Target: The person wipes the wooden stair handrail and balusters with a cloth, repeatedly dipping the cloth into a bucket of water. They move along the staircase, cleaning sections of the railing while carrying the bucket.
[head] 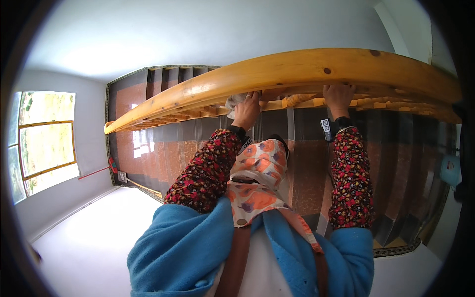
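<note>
A varnished wooden stair handrail point(274, 72) with dark knots runs across in front of me, bowed by the lens. Beneath it are turned wooden balusters point(298, 100). My left hand point(248, 111) holds a pale grey cloth point(233, 103) against the side of the railing, just under the handrail. To its right, my right hand point(338, 98) grips the lower edge of the handrail, its fingertips partly hidden there. Both forearms wear floral sleeve covers, and a small device is strapped at each wrist.
Dark and reddish polished stone steps point(393, 148) lie below on my right. More steps point(170, 78) show beyond the railing. A window point(48, 137) is at far left, near a red-handled tool point(98, 173) on the landing. A light blue container point(450, 170) stands at far right.
</note>
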`<state>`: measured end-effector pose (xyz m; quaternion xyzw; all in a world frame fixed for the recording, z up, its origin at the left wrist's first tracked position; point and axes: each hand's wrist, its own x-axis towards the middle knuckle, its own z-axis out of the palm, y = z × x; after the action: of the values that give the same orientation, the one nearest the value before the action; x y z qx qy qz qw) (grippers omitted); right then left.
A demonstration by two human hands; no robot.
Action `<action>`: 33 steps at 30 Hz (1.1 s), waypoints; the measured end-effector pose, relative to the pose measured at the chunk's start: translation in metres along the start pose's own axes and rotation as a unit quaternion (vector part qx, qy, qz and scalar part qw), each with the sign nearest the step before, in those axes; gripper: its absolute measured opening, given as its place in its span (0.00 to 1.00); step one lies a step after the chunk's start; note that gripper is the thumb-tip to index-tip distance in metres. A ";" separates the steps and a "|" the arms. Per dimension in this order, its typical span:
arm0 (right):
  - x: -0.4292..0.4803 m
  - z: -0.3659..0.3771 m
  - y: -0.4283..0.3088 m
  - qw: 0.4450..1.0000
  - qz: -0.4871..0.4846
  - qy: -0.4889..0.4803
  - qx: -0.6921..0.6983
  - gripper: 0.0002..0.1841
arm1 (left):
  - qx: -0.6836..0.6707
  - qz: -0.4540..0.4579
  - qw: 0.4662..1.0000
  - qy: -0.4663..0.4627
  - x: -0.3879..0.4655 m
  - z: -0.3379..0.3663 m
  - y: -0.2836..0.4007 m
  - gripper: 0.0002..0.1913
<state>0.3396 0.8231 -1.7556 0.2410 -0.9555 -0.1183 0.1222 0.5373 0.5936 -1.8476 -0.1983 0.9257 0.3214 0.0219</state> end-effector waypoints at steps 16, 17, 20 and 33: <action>0.000 0.008 0.001 0.995 -0.030 0.092 0.016 0.15 | -0.003 -0.012 1.000 -0.021 0.008 0.019 -0.041 0.24; -0.001 0.006 0.000 0.993 -0.035 0.112 0.014 0.15 | -0.006 -0.020 0.999 -0.036 0.014 0.012 -0.032 0.25; -0.001 0.000 -0.003 0.990 -0.042 0.132 0.035 0.14 | -0.010 0.104 0.993 0.054 0.028 -0.010 -0.027 0.22; -0.057 -0.009 -0.044 0.913 -0.016 0.230 0.337 0.17 | -0.185 0.040 0.982 -0.021 -0.048 0.025 -0.009 0.16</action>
<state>0.4099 0.8117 -1.7698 0.3034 -0.8802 0.2671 0.2485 0.5830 0.6192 -1.8652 -0.1548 0.8569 0.4917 -0.0089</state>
